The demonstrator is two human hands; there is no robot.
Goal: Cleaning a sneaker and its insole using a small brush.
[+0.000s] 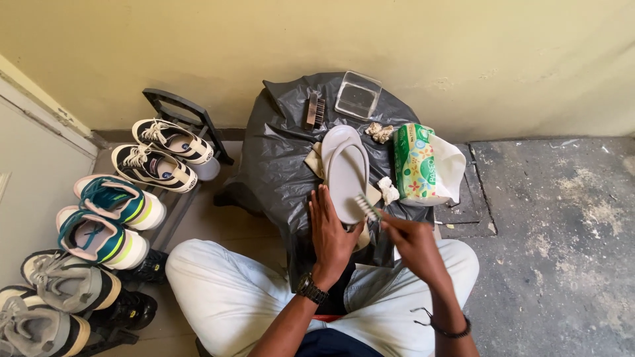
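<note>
Head view looks down on our lap and a small stand draped in a black plastic bag [278, 158], and the relation that counts is slipper to brush. We see the grey slipper [345, 173] lying on that bag with its long axis running from twelve o'clock down to six, heel end nearest us. Our left hand [332, 231] sits at the slipper's seven o'clock edge — palm down, fingers spread and pressed flat against the near end, pinning it rather than gripping it. Our right hand [413, 241] comes in from four o'clock, fingers pinched together on the handle of a small brush [366, 206], whose bristle head touches the slipper's right rim at about five o'clock. The right hand is thus the nearer one to the working edge, wrist cocked inward, forearm angled up from the lower right.

At two o'clock of the slipper stands a green tissue pack [415, 162], with crumpled tissues [380, 132] just beside it. At twelve o'clock lie a second brush [315, 110] and a clear plastic lid [358, 95]. Well apart at nine o'clock, pairs of sneakers [119, 211] line a rack.
</note>
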